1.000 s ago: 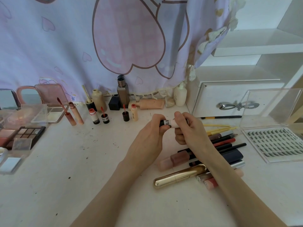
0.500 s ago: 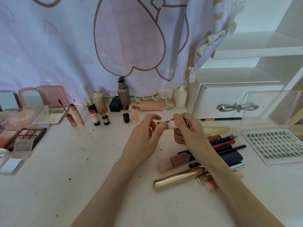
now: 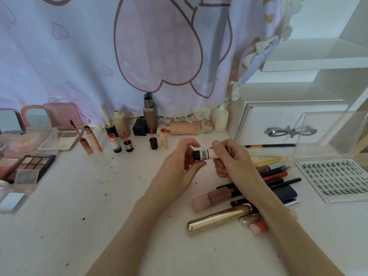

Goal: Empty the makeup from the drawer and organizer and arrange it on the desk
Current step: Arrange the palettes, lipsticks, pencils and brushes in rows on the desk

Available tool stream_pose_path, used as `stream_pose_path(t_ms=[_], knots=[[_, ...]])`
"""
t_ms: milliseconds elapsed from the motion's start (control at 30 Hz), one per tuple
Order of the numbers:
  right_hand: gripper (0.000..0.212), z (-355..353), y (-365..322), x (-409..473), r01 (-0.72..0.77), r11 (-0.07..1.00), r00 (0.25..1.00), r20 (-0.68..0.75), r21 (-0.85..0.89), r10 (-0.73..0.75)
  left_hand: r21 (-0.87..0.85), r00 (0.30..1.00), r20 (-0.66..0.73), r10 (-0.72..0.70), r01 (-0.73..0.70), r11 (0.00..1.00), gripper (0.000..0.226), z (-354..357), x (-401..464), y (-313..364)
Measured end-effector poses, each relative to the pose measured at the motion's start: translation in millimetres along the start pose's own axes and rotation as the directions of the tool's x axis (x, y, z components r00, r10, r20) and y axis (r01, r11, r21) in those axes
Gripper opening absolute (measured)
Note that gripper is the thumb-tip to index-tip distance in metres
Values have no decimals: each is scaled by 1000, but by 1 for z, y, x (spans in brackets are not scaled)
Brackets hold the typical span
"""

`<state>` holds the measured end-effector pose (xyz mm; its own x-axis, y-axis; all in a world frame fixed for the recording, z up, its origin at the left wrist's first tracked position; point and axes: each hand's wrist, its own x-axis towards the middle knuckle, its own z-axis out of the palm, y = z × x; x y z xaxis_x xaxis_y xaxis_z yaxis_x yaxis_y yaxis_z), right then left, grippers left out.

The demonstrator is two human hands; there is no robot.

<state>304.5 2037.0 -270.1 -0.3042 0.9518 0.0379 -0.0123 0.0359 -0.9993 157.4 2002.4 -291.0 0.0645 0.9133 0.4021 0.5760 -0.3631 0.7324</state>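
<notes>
White desk (image 3: 99, 226): layout unchanged from earlier frames. Drawer unit (image 3: 278, 124) far right, closed. Clear lash case (image 3: 336, 176) right, lid up. Eyeshadow palette (image 3: 29, 166) left. Gold tube (image 3: 219, 218) near pile of pencils and glosses. Right hand (image 3: 235, 162) grips pink lip tube (image 3: 209, 154) above desk centre, fingers curled round body. Left hand (image 3: 175, 172): thumb and fingers now pinch tube's black cap end; half second ago fingers looser, just reaching it.
</notes>
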Motion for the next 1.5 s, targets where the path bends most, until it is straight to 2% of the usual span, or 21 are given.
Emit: stream_pose_path(t_ms=[133,200,300,367,500,567,633,700,867,1067,1200,1500], knots=[[18,0,0,0,20,1000,1000,19,-10,-20,72,996,16,-92,91,993,6,-2,2,1],[17,-1,1,0,26,999,1000,16,-31,-26,72,993,25,-115,112,991,26,-2,1,-1],[20,-2,1,0,9,999,1000,-3,-52,-9,68,999,14,-34,33,997,41,-4,0,-1],[21,-3,1,0,-3,999,1000,-4,-44,3,73,1000,14,3,-4,997,35,-4,0,-2],[21,-4,0,0,15,999,1000,27,-40,-14,70,999,10,-46,45,997,5,-5,1,0],[22,-5,0,0,15,998,999,34,-67,-13,20,997,-4,-82,82,996,6,-6,1,2],[21,-4,1,0,6,997,999,38,-72,-4,-33,998,-17,-59,59,998,29,-7,1,2],[19,-5,1,-1,-1,999,999,39,-45,3,-37,1000,-3,-13,13,999,39,-7,0,2],[10,-7,0,-2,28,997,997,69,-78,-22,-68,996,-75,-42,37,997,30,-10,2,2],[15,-11,-3,-2,58,992,997,65,-109,-51,-89,976,-171,-132,118,989,14,-10,5,4],[15,-12,-5,-3,65,989,997,48,-135,-59,-174,964,-220,-152,114,978,8,-10,5,5],[17,-22,-6,0,102,960,995,11,-262,-103,-431,955,-157,-251,163,887,3,-16,5,9]])
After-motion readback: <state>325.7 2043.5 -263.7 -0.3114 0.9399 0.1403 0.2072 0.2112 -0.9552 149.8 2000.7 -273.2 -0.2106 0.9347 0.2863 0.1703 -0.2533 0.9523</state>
